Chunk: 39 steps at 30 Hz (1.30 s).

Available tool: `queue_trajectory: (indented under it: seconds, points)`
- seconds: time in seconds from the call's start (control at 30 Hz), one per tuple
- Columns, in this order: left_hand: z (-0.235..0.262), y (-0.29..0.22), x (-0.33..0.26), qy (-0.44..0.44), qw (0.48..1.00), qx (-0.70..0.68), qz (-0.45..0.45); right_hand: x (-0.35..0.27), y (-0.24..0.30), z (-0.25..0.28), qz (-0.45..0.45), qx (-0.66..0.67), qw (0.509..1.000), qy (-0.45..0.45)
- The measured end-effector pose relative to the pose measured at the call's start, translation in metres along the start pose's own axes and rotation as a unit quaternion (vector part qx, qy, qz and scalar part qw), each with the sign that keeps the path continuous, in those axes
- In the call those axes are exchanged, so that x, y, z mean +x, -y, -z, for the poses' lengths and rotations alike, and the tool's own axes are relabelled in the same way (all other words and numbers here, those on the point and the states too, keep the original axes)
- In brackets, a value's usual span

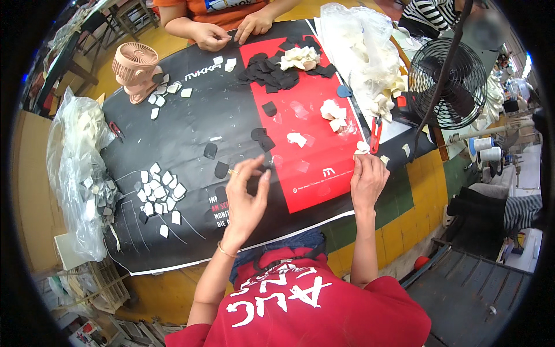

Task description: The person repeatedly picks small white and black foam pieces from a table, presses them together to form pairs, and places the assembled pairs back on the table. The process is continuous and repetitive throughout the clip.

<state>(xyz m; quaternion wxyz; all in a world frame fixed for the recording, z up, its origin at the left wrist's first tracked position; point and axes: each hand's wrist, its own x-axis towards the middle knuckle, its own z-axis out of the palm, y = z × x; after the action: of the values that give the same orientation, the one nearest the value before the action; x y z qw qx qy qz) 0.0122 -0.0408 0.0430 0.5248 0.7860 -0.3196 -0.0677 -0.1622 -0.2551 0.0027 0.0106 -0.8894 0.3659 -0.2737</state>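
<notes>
My left hand [247, 194] hovers over the black part of the table sheet with thumb and fingers spread, nothing visible between them. Beside its fingertips lie small black rounded patches [221, 169]. At the sheet's right edge, my right hand [370, 179] has its fingers drawn together on a small white cut piece [362, 147]; the fingertips partly hide it. On the red panel [318, 191] are a loose white piece [296, 139], a small pile of white pieces [333, 114] and several thin translucent pieces [299, 110]. White-topped patches [162, 189] lie scattered at left.
Across the table, a person's hands [231, 33] pinch something small near a black patch heap [269, 72]. A pink fan [136, 69] and a bag [78, 168] stand left. Right are red scissors [376, 134], a white-filled bag [358, 46] and a black caged fan [448, 84].
</notes>
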Motion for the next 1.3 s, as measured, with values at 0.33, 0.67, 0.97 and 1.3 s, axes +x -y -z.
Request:
queue_trajectory:
  seconds: [0.33,0.67,0.97,1.3]
  points:
    - [-0.004,-0.021,-0.023,0.046,0.999,-0.029,0.004,0.016,0.034,0.022,-0.099,0.185,0.975,0.073]
    - [0.004,-0.013,-0.041,0.038,0.999,0.034,-0.013,0.098,0.041,-0.025,0.024,0.136,0.986,0.091]
    - [-0.011,-0.018,0.031,0.104,0.993,-0.063,-0.001,0.081,0.030,-0.003,-0.152,0.550,0.812,0.125]
    - [-0.059,-0.031,0.072,0.181,0.940,-0.233,0.172,0.066,0.046,0.015,-0.119,0.608,0.767,0.164]
